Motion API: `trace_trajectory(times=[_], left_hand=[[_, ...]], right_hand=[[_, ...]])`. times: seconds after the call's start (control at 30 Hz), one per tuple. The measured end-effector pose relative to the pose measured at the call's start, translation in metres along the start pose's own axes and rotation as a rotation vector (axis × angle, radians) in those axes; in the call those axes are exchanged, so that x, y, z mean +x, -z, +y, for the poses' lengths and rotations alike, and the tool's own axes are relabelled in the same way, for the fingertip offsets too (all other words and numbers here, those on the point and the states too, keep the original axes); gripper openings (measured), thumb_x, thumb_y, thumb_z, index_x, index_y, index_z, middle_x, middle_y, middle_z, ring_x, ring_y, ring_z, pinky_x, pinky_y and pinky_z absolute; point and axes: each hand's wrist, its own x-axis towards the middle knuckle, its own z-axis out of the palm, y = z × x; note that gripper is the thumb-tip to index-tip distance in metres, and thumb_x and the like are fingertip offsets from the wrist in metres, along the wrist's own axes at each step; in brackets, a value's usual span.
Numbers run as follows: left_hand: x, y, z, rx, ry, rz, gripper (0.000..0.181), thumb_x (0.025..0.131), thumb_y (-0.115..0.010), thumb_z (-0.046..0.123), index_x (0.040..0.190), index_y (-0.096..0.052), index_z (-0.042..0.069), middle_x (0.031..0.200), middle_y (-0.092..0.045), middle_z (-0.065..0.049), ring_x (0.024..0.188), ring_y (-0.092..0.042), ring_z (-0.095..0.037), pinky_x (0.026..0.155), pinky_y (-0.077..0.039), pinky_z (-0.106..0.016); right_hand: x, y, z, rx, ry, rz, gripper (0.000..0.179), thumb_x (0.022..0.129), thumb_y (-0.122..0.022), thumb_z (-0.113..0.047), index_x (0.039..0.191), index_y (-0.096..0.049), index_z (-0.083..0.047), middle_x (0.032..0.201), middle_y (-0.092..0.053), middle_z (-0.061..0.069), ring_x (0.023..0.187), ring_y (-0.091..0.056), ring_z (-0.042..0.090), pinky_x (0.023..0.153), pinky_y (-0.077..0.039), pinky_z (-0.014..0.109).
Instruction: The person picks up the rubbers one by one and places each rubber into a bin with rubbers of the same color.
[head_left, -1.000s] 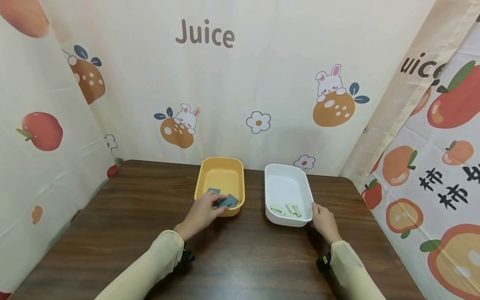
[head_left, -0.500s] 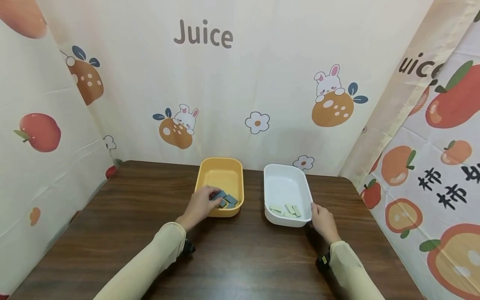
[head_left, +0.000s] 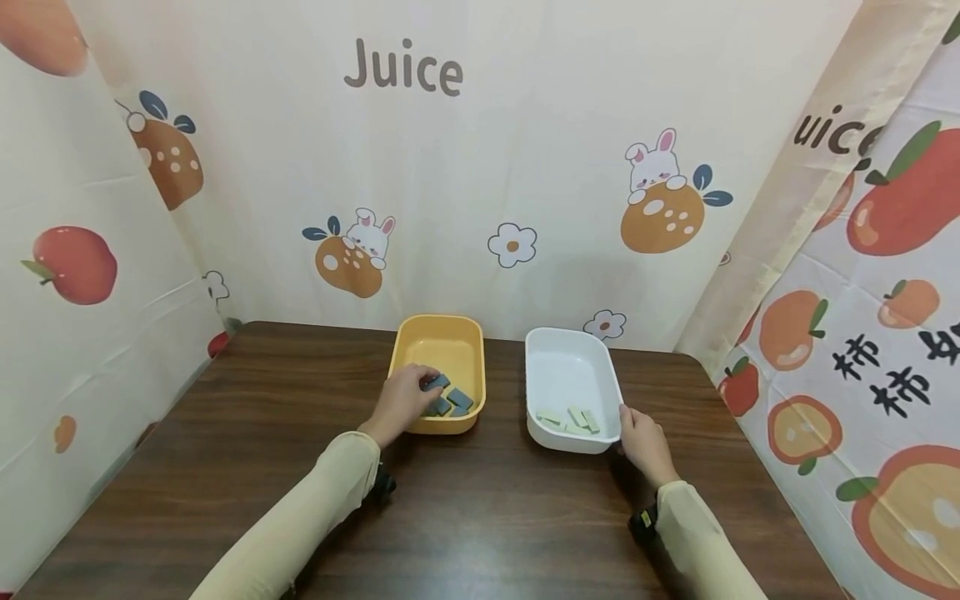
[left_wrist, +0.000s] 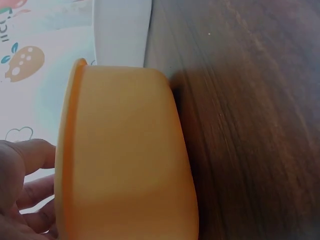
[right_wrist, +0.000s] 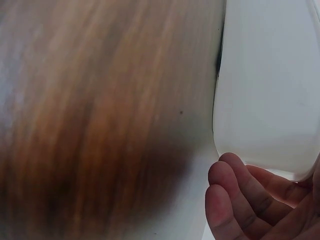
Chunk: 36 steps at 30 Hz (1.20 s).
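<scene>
In the head view, a yellow plastic bin (head_left: pixel 447 427) holds several flat blue-grey blocks (head_left: pixel 461 400) at its near end. My left hand (head_left: pixel 401 400) reaches over its near left rim and pinches one blue-grey block (head_left: pixel 437 382) between thumb and fingers. The left wrist view shows the bin's side wall (left_wrist: pixel 125 150), which hides the blocks and fingertips. Beside it, a white plastic bin (head_left: pixel 570 367) contains several pale green blocks (head_left: pixel 582 418). My right hand (head_left: pixel 647 442) grips the white bin at its near right corner, fingers curled under the rim in the right wrist view.
Both bins stand near the back of a dark wooden table (head_left: pixel 480 517), with a gap between them. A fruit-and-rabbit printed curtain (head_left: pixel 480 167) hangs behind and along both sides. Dark wrist cameras sit under both sleeves.
My left hand has shifted slightly back and left within the yellow bin, and more blue-grey blocks show beside it. My right hand stays at the white bin's corner.
</scene>
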Motion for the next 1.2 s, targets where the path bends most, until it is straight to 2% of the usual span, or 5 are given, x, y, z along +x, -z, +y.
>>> trace_trajectory(times=[0.2, 0.5, 0.87, 1.2], left_hand=[[0.008, -0.007, -0.002, 0.021, 0.006, 0.008, 0.031, 0.086, -0.073, 0.017, 0.113, -0.070, 0.003, 0.099, -0.071, -0.011, 0.090, -0.065, -0.023, 0.081, -0.054, -0.040], [0.024, -0.013, -0.007, 0.023, 0.069, -0.058, 0.022, 0.088, -0.071, 0.018, 0.106, -0.072, 0.005, 0.102, -0.072, -0.008, 0.089, -0.064, -0.019, 0.082, -0.054, -0.037], [0.041, -0.017, -0.001, 0.048, 0.112, -0.134, 0.023, 0.090, -0.068, 0.018, 0.108, -0.071, 0.004, 0.103, -0.072, -0.008, 0.084, -0.063, -0.018, 0.079, -0.053, -0.036], [0.058, -0.031, -0.006, 0.092, 0.127, -0.165, 0.025, 0.089, -0.070, 0.018, 0.108, -0.072, 0.004, 0.109, -0.072, -0.009, 0.096, -0.066, -0.023, 0.085, -0.054, -0.039]], right_hand=[[-0.001, -0.001, 0.000, -0.004, 0.002, 0.002, 0.056, 0.106, -0.025, -0.038, 0.093, -0.062, 0.002, 0.061, -0.061, 0.006, 0.058, -0.054, 0.017, 0.059, -0.041, 0.032], [0.000, -0.005, 0.003, -0.002, -0.005, 0.012, 0.054, 0.106, -0.027, -0.036, 0.091, -0.062, 0.001, 0.059, -0.060, 0.005, 0.057, -0.054, 0.017, 0.058, -0.041, 0.031], [0.001, -0.004, 0.003, -0.001, -0.004, 0.023, 0.055, 0.105, -0.028, -0.036, 0.108, -0.064, 0.006, 0.059, -0.061, 0.005, 0.056, -0.056, 0.016, 0.059, -0.042, 0.032], [0.001, -0.004, 0.001, 0.008, -0.018, 0.035, 0.053, 0.105, -0.030, -0.034, 0.105, -0.065, 0.005, 0.059, -0.061, 0.005, 0.056, -0.056, 0.016, 0.060, -0.042, 0.032]])
